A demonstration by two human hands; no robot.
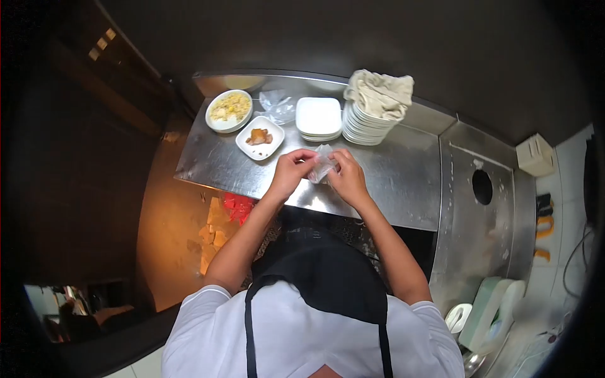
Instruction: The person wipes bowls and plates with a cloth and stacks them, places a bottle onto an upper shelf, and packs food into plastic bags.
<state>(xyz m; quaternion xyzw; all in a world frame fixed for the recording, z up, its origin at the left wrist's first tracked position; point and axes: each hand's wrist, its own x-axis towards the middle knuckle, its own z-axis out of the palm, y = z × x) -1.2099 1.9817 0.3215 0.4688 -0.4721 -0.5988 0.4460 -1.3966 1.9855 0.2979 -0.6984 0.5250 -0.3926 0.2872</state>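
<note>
While both hands meet over the steel counter (403, 183), we take the stack of square dishes (319, 115) as our landmark. On its near side, toward the wearer's body, is a crumpled piece of clear plastic (323, 165), between the left hand (293, 171) and the right hand (346, 179). We read its longer axis as running roughly front to back, away from the body and toward the stack; folds make the ends hard to trace. Neither hand is clearly nearer to it: both are at it, one on each flank.

Grip: narrow on both sides. Left thumb and fingers pinch one edge, right fingers hold the opposite edge; we cannot tell how the hidden fingertips sit.

Left of the stack we note loose clear film (275, 107) and, farther left, a small square dish (243, 146) with a brown food piece (259, 136) and a round bowl (220, 130) of yellow food (230, 104). Just right: a taller dish pile (367, 131), topped by a bunched cloth (380, 94).
</note>
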